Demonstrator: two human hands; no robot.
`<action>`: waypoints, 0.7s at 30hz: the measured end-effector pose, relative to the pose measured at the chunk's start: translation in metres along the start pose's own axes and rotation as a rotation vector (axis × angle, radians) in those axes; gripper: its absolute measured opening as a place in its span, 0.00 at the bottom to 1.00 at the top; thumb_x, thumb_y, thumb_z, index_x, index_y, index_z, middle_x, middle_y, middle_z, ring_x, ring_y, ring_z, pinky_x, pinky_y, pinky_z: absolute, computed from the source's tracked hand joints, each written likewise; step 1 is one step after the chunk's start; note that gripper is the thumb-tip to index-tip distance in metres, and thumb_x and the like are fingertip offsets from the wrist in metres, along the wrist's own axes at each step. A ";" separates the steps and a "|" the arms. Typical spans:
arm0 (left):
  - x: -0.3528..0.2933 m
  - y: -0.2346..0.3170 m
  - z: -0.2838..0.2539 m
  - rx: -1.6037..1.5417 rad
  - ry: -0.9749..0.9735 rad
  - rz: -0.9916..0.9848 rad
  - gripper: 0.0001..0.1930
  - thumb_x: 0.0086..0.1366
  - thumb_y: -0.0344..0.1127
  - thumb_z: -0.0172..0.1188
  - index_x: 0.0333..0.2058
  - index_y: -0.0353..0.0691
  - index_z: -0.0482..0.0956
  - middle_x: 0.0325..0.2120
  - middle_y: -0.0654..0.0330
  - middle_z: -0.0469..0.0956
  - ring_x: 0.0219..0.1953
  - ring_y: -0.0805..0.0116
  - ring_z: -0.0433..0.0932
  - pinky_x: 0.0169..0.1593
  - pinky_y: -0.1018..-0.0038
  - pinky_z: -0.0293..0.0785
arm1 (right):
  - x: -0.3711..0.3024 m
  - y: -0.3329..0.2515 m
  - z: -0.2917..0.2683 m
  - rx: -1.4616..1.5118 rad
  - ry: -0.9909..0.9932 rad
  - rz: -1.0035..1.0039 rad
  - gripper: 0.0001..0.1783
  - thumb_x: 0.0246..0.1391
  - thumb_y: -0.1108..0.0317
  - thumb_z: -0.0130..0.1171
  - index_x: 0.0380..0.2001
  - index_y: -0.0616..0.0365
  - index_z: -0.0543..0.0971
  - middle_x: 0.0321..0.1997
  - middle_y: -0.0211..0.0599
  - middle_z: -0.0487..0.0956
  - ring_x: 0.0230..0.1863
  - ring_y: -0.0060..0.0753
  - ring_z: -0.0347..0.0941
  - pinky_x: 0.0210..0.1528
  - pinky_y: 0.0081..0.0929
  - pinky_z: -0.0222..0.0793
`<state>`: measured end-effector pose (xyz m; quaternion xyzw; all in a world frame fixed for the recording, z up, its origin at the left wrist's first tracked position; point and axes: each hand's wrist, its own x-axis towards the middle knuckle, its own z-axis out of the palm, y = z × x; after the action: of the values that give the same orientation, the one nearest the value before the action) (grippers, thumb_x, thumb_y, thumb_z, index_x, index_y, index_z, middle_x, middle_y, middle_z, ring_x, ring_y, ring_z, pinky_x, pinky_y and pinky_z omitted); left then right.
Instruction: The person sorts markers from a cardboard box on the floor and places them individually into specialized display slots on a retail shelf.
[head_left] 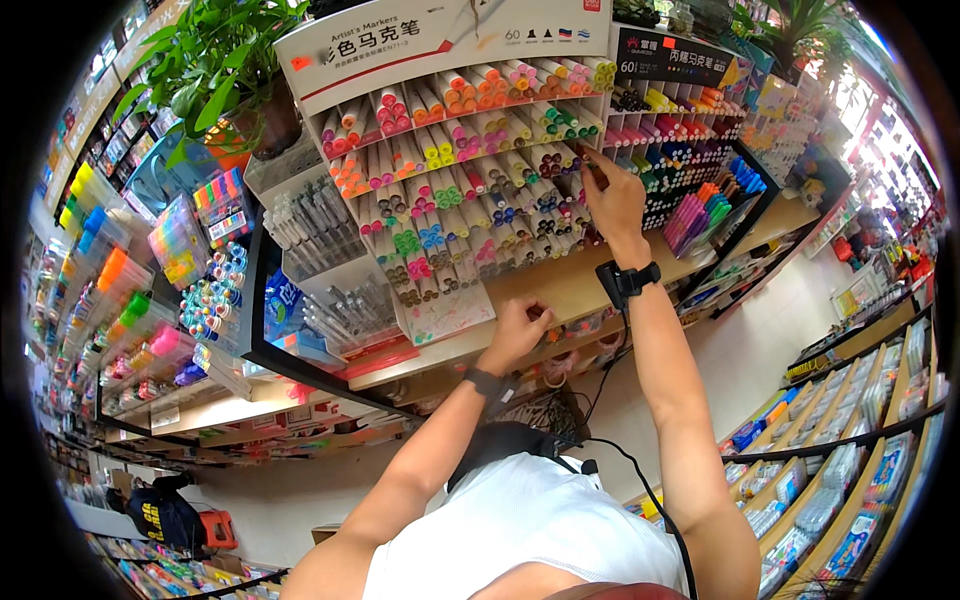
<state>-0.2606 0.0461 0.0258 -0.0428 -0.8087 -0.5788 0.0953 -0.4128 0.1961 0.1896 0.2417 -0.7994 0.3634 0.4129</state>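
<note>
A tiered display rack (440, 65) of artist's markers stands before me, its rows of round, coloured marker ends facing out. My right hand (615, 200) is raised at the rack's right edge. Its thumb and index finger are bent around the end of a marker (578, 150) in a dark-coloured row; the fingertips partly hide that marker. Lower down, my left hand (520, 328) hovers in front of the shelf edge, below the bottom rows. Its fingers are loosely curled in, and nothing shows in them.
A second marker rack (672, 55) adjoins on the right, beside a holder of bright pens (700, 215). Clear bins of pens (315, 225) and a potted plant (270, 120) stand left. A black cable (640, 465) runs along my right arm. Slanted stationery shelves (840, 480) lie lower right.
</note>
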 end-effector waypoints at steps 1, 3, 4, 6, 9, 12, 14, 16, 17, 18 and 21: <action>0.000 0.004 -0.001 0.019 -0.007 0.004 0.10 0.65 0.32 0.62 0.33 0.27 0.83 0.24 0.54 0.83 0.26 0.70 0.81 0.33 0.70 0.76 | -0.002 -0.001 -0.001 0.021 0.010 -0.012 0.19 0.59 0.65 0.65 0.54 0.53 0.83 0.25 0.43 0.83 0.25 0.37 0.80 0.31 0.30 0.74; 0.000 0.004 -0.001 0.036 -0.014 0.004 0.10 0.65 0.32 0.62 0.33 0.27 0.83 0.24 0.54 0.83 0.26 0.70 0.81 0.33 0.70 0.76 | -0.011 -0.010 -0.007 0.048 -0.022 0.055 0.21 0.59 0.65 0.66 0.56 0.53 0.81 0.25 0.41 0.83 0.25 0.35 0.80 0.30 0.30 0.74; 0.000 0.001 0.000 0.024 0.005 0.024 0.10 0.65 0.32 0.61 0.32 0.28 0.83 0.24 0.55 0.83 0.26 0.70 0.80 0.33 0.70 0.76 | -0.016 -0.015 -0.011 0.075 -0.051 0.118 0.23 0.59 0.65 0.66 0.58 0.54 0.80 0.25 0.40 0.83 0.24 0.33 0.79 0.30 0.29 0.74; -0.001 -0.001 0.000 0.008 0.019 0.035 0.10 0.64 0.31 0.61 0.32 0.28 0.83 0.24 0.55 0.83 0.26 0.70 0.80 0.33 0.70 0.75 | -0.031 -0.017 -0.014 0.097 -0.052 0.138 0.25 0.59 0.65 0.67 0.60 0.54 0.78 0.25 0.39 0.83 0.24 0.31 0.79 0.30 0.29 0.74; 0.000 0.003 -0.001 -0.003 0.021 0.081 0.10 0.65 0.32 0.62 0.32 0.28 0.83 0.24 0.55 0.83 0.26 0.70 0.80 0.34 0.70 0.76 | -0.058 -0.016 -0.025 0.110 -0.041 0.176 0.28 0.59 0.66 0.67 0.62 0.54 0.76 0.26 0.38 0.82 0.24 0.29 0.77 0.30 0.28 0.74; -0.001 0.003 0.000 -0.014 0.005 -0.001 0.11 0.64 0.33 0.62 0.32 0.27 0.83 0.24 0.56 0.83 0.28 0.72 0.80 0.34 0.70 0.76 | -0.103 0.000 -0.035 0.064 -0.030 0.189 0.29 0.59 0.63 0.67 0.62 0.54 0.75 0.23 0.37 0.81 0.23 0.37 0.79 0.29 0.32 0.73; -0.002 -0.005 0.001 -0.026 0.007 0.002 0.11 0.64 0.33 0.62 0.33 0.27 0.83 0.24 0.56 0.83 0.28 0.73 0.80 0.34 0.71 0.76 | -0.140 0.010 -0.045 0.031 -0.060 0.230 0.29 0.59 0.64 0.67 0.63 0.53 0.75 0.23 0.37 0.81 0.24 0.39 0.78 0.30 0.33 0.73; 0.000 -0.009 0.000 -0.034 0.014 0.010 0.11 0.64 0.33 0.63 0.33 0.27 0.83 0.24 0.56 0.83 0.28 0.74 0.80 0.34 0.71 0.76 | -0.193 0.022 -0.059 0.005 -0.137 0.365 0.29 0.59 0.63 0.66 0.63 0.53 0.74 0.24 0.38 0.80 0.26 0.40 0.78 0.31 0.36 0.73; 0.001 -0.011 0.003 -0.016 0.019 0.028 0.11 0.64 0.33 0.63 0.33 0.28 0.83 0.24 0.56 0.83 0.29 0.74 0.80 0.35 0.71 0.76 | -0.224 0.033 -0.068 -0.067 -0.202 0.407 0.29 0.59 0.63 0.66 0.63 0.53 0.74 0.25 0.39 0.80 0.26 0.40 0.78 0.32 0.36 0.73; 0.000 -0.013 0.004 0.007 0.025 0.041 0.11 0.64 0.34 0.63 0.33 0.28 0.84 0.24 0.56 0.83 0.29 0.74 0.81 0.35 0.72 0.76 | -0.253 0.043 -0.077 -0.133 -0.272 0.451 0.29 0.59 0.63 0.65 0.63 0.54 0.74 0.25 0.39 0.80 0.27 0.41 0.79 0.32 0.37 0.74; 0.000 -0.011 0.009 0.015 0.012 0.063 0.11 0.64 0.34 0.64 0.33 0.29 0.84 0.24 0.56 0.84 0.29 0.74 0.81 0.36 0.72 0.77 | -0.344 0.067 -0.117 -0.199 -0.456 0.583 0.27 0.57 0.63 0.66 0.59 0.55 0.77 0.26 0.40 0.81 0.27 0.43 0.79 0.35 0.38 0.75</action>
<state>-0.2631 0.0507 0.0124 -0.0642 -0.8108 -0.5696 0.1185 -0.2158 0.3588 -0.0775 0.0375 -0.9373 0.3230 0.1254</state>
